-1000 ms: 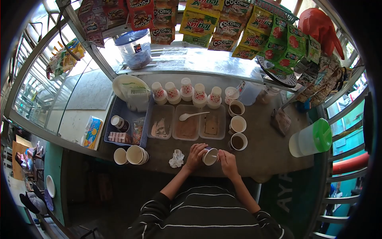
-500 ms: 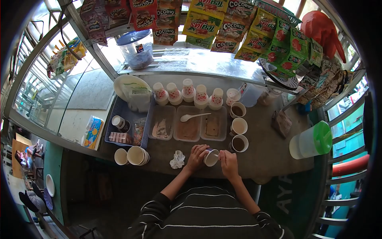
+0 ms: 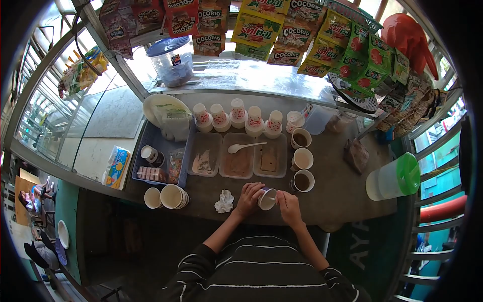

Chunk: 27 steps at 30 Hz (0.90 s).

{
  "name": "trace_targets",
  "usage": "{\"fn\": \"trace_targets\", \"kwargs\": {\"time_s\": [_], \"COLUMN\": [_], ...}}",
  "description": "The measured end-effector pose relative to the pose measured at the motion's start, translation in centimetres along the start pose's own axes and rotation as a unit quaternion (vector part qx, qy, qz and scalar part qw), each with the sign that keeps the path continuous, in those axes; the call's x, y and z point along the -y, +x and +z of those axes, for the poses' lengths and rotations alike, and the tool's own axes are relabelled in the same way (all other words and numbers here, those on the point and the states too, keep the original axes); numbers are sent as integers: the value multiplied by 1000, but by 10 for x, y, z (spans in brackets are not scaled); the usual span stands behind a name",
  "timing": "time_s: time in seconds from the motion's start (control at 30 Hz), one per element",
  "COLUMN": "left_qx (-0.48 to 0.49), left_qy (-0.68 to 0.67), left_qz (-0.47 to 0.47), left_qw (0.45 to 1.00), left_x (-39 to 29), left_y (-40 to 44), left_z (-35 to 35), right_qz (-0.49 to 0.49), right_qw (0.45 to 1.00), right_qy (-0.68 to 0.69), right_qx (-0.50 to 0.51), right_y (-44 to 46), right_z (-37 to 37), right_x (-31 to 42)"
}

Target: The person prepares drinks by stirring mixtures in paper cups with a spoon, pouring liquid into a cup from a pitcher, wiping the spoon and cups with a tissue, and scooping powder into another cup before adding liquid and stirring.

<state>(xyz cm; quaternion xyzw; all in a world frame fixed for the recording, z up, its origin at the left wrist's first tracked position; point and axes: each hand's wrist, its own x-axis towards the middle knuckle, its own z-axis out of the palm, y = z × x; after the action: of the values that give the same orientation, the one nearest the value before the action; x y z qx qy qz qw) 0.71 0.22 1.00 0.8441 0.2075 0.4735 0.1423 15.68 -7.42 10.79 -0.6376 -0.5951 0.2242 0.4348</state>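
While the brown counter (image 3: 342,201) spreads beneath and around the grip, 3 shallow tubs (image 3: 237,176) lie beyond it, the middle tub bearing a white spoon (image 3: 245,146). Beyond and to the right of both hands stand 3 filled cups, the nearest cup (image 3: 312,180) holding dark liquid; a forward sweep of the right hand (image 3: 289,207) could knock it over. The left hand (image 3: 248,199) is wrapped around the side of a paper cup (image 3: 266,205), which sits between the hands near the counter's edge; its contents are unclear. The right hand's fingers are closed narrowly on a slim white utensil (image 3: 271,198) reaching into that cup. Pushing it hard against the wall, or a loosened left hold, could tip the cup and spill whatever is inside, perhaps wetting the crumpled tissue (image 3: 224,201) left of the grip.
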Motion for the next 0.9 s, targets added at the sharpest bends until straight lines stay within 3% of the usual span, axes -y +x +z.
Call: {"fn": "trace_targets", "kwargs": {"time_s": [0.07, 0.17, 0.3, 0.37, 0.5, 0.57, 0.6, 0.67, 0.7, 0.77, 0.9], "left_qx": [4, 2, 11, 14, 17, 30, 31, 27, 26, 29, 26], "left_qy": [3, -1, 1, -6, -20, 3, 2, 0, 0, -2, -36], "left_qz": [-3, -9, -4, -3, -10, -9, -7, -10, -13, -7, -34], "left_qw": [1000, 1000, 1000, 1000, 1000, 1000, 999, 1000, 1000, 1000, 998], "left_x": [1, -1, 1, 2, 2, 6, 7, 5, 4, 5, 7], "left_y": [0, 1, -1, 0, -3, -3, -1, -1, 0, 0, 0], "left_z": [0, -1, 0, 1, 2, 2, 1, 2, 3, 2, 2], "right_qz": [72, 15, 67, -5, 60, -42, -40, 119, 120, -18, 49], "right_qw": [995, 1000, 994, 1000, 996, 996, 996, 988, 988, 993, 996], "right_qy": [64, -4, 79, -20, 60, -73, -73, 79, 78, -109, 9], "right_qx": [-9, 15, -26, -15, -8, -23, -26, 59, 62, 31, 76], "right_y": [2, 1, 2, 2, 5, 8, 10, 11, 11, 10, 14], "right_z": [-5, -2, 0, 2, -3, -3, -5, -10, -10, -5, -8], "right_x": [13, -3, 5, -3, 7, 6, 8, 11, 9, 5, -1]}}
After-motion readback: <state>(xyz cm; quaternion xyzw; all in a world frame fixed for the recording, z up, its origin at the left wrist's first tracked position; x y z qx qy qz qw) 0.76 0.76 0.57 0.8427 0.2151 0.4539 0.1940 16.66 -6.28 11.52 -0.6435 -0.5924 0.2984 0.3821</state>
